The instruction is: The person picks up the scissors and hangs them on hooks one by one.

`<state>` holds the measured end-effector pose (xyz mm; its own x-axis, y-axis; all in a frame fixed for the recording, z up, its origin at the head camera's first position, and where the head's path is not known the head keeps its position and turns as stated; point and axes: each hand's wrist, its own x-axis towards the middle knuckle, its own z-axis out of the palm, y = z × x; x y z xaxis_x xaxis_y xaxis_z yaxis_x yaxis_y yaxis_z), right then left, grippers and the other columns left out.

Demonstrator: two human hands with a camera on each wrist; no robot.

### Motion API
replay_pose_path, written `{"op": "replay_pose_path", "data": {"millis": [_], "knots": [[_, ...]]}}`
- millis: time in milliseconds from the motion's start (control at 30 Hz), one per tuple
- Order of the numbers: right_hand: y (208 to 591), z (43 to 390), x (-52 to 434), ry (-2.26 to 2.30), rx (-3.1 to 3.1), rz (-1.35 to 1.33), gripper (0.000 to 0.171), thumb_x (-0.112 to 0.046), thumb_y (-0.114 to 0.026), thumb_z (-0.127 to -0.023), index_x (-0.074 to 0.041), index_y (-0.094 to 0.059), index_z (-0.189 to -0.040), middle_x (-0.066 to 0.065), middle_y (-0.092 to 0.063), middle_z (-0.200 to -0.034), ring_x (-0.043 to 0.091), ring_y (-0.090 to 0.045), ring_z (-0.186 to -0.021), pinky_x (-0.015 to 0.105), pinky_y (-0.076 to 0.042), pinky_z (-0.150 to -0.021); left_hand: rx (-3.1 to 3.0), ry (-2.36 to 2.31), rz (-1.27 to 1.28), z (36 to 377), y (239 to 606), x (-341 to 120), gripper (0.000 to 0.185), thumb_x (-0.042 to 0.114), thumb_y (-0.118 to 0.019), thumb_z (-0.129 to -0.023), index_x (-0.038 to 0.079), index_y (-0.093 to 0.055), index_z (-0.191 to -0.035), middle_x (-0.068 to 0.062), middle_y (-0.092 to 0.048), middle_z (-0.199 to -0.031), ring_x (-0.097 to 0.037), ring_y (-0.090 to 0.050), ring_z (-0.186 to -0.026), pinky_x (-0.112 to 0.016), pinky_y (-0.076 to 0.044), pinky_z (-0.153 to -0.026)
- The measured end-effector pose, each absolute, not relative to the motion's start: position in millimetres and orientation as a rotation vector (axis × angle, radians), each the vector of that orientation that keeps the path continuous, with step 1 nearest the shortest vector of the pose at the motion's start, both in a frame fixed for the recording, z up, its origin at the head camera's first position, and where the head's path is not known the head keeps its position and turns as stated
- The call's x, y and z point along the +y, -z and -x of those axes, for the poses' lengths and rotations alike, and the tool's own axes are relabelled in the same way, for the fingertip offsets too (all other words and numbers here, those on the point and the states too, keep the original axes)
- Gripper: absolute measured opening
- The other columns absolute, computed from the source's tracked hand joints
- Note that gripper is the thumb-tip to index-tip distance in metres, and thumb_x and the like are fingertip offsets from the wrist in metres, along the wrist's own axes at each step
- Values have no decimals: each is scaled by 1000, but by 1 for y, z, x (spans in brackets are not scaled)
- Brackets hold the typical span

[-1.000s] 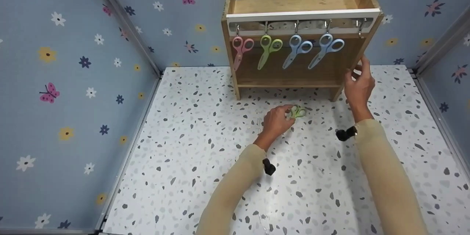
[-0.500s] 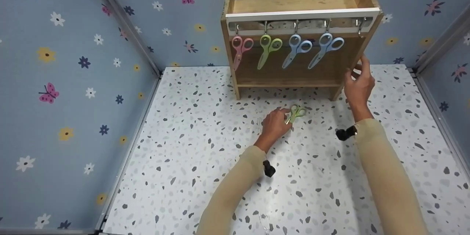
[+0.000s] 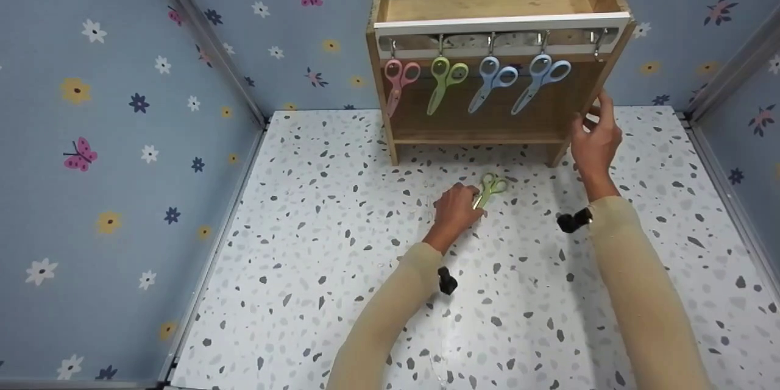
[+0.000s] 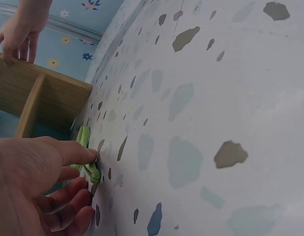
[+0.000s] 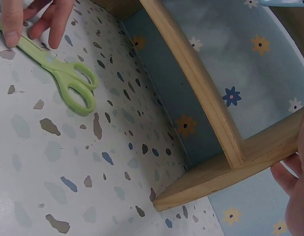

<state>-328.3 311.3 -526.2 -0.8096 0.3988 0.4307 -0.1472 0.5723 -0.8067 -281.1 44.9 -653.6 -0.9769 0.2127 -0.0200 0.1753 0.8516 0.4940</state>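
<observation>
A pair of small green scissors (image 3: 485, 196) lies on the speckled tabletop in front of a wooden rack (image 3: 475, 136). My left hand (image 3: 454, 208) has thumb and fingers about the blade end. In the right wrist view the left thumb touches the blade of the scissors (image 5: 52, 65), whose handle loops point toward the rack. My right hand (image 3: 597, 141) grips the right side panel of the rack, thumb in front and fingers behind it. From the rack's hooks hang pink scissors (image 3: 396, 86), green-handled scissors (image 3: 440, 86) and two pairs of blue scissors (image 3: 486, 86).
At the far right of the rail, a metal hook (image 3: 598, 49) carries nothing. A flowered panel (image 3: 140, 183) stands along the left side and continues behind the rack. The speckled tabletop (image 3: 317, 280) stretches toward the front.
My left hand has drawn back slightly toward the front left, and the green scissors have turned so more of their blades shows. My right hand stays on the rack.
</observation>
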Motion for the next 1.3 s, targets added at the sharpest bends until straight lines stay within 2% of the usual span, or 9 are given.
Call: {"op": "replay_pose_path", "data": {"millis": [167, 333, 500, 633, 733, 900, 1033, 1300], "knots": [[527, 329, 311, -1204, -2226, 210, 57, -12, -60, -113, -18, -51, -168, 17, -70, -155, 32, -71, -142, 52, -58, -120, 2964, -747, -323, 288, 668, 45, 27, 39, -89, -95, 26, -85, -119, -1, -75, -113, -18, -74, -95, -40, -58, -71], [526, 329, 312, -1215, -2223, 212, 56, -12, -61, -113, -19, -52, -167, 17, -71, -155, 32, -71, -143, 52, -58, -120, 2941, -765, -296, 286, 663, 45, 30, 36, -88, -96, 24, -86, -124, -2, -77, -117, -23, -78, -103, -47, -64, -82], [525, 329, 311, -1225, -2221, 210, 56, -11, -61, -113, -19, -52, -167, 17, -71, -155, 32, -71, -143, 52, -58, -120, 2915, -819, -265, 282, 656, 45, 32, 34, -90, -96, 23, -86, -126, -2, -78, -120, -25, -79, -108, -50, -65, -88], [525, 328, 311, -1225, -2225, 216, 56, -12, -60, -113, -19, -52, -168, 18, -71, -154, 32, -71, -143, 52, -58, -120, 2905, -854, -260, 283, 659, 44, 30, 34, -89, -97, 24, -86, -126, -1, -77, -119, -24, -78, -107, -49, -64, -87], [524, 328, 311, -1230, -2229, 222, 56, -12, -61, -113, -21, -52, -168, 17, -71, -155, 31, -71, -143, 51, -58, -120, 2879, -907, -265, 283, 659, 42, 26, 26, -85, -99, 22, -86, -124, -2, -77, -118, -23, -77, -106, -49, -63, -88], [524, 326, 310, -1227, -2234, 231, 56, -14, -61, -114, -23, -50, -169, 16, -71, -155, 32, -72, -142, 51, -58, -120, 2834, -990, -287, 282, 655, 38, 30, 15, -78, -100, 20, -85, -128, -3, -78, -118, -20, -72, -102, -46, -60, -86], [524, 326, 310, -1218, -2243, 239, 57, -14, -61, -115, -24, -49, -170, 17, -71, -154, 34, -73, -142, 51, -57, -120, 2836, -995, -314, 283, 656, 36, 29, 13, -76, -101, 21, -84, -128, -4, -78, -117, -15, -68, -96, -40, -57, -80], [522, 327, 310, -1230, -2264, 265, 58, -16, -60, -115, -27, -48, -171, 10, -69, -160, 28, -70, -145, 46, -57, -122, 2860, -925, -334, 286, 660, 36, 31, 17, -77, -100, 24, -83, -130, -1, -77, -119, -12, -67, -97, -38, -58, -81]]}}
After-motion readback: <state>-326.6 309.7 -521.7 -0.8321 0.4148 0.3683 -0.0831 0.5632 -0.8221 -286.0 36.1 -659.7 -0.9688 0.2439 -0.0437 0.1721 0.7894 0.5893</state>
